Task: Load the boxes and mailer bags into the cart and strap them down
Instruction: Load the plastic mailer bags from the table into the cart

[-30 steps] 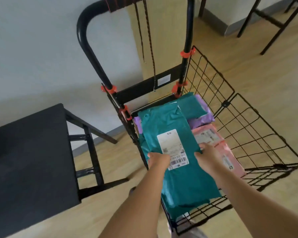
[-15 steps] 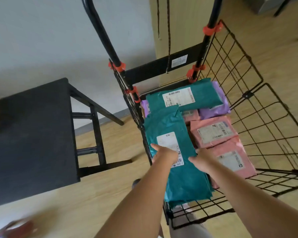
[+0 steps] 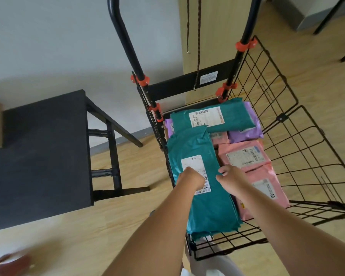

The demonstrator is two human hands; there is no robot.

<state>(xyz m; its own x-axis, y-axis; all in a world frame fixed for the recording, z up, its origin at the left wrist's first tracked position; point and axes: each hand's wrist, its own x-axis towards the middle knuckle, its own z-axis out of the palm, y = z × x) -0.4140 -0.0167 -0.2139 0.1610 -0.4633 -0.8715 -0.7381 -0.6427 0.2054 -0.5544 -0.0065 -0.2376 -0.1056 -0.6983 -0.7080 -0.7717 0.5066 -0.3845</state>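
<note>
Teal mailer bag (image 3: 205, 196), white label (image 3: 193, 166) up, lies along the left edge of the cart (image 3: 173, 86). Left hand (image 3: 190, 177) rests on the label, grip can't tell; right hand (image 3: 230, 176) loose-fingered at the bag's right edge, holding nothing. Second teal bag (image 3: 213, 116) across the back edge, purple bag (image 3: 245, 134) and pink bags (image 3: 245, 156) at right, cord (image 3: 198, 56) hanging off the handle (image 3: 126, 42).

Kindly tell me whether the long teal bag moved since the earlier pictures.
Yes: the long teal bag slid toward the cart's near end, exposing the rear bag's label.

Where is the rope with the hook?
In the head view, the rope hangs top centre between the black handle posts of the cart, its hook dangling by the crossbar above the far teal bag.
</note>
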